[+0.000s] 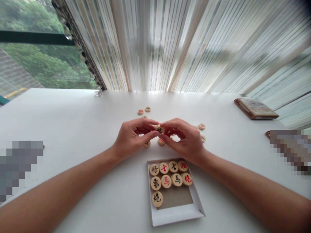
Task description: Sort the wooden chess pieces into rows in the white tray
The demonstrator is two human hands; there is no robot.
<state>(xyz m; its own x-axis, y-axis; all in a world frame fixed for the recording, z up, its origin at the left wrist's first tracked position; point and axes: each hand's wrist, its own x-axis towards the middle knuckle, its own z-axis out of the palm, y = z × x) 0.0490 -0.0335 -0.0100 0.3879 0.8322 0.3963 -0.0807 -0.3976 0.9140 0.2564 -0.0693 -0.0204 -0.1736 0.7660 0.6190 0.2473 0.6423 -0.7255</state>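
Note:
Between my two hands is a round wooden Chinese chess piece point(160, 129) with a black character, its face tilted toward me. My left hand point(136, 134) pinches it from the left, thumb below and fingers above. From the right, the fingertips of my right hand point(183, 136) close on the same piece. Below them lies a shallow white box point(175, 215) holding rows of pieces, such as a black piece point(157, 198) alone in the third row and a red piece point(187, 179) at the end of the second. A red piece point(161, 141) lies under my hands, partly hidden.
Loose pieces lie beyond my hands, including a red one point(140, 112) and a black one point(148, 109). Another red piece point(201, 126) is right of my right hand. A brown-edged box point(256, 109) sits at the far right of the white table point(73, 113). Curtains point(155, 45) hang behind.

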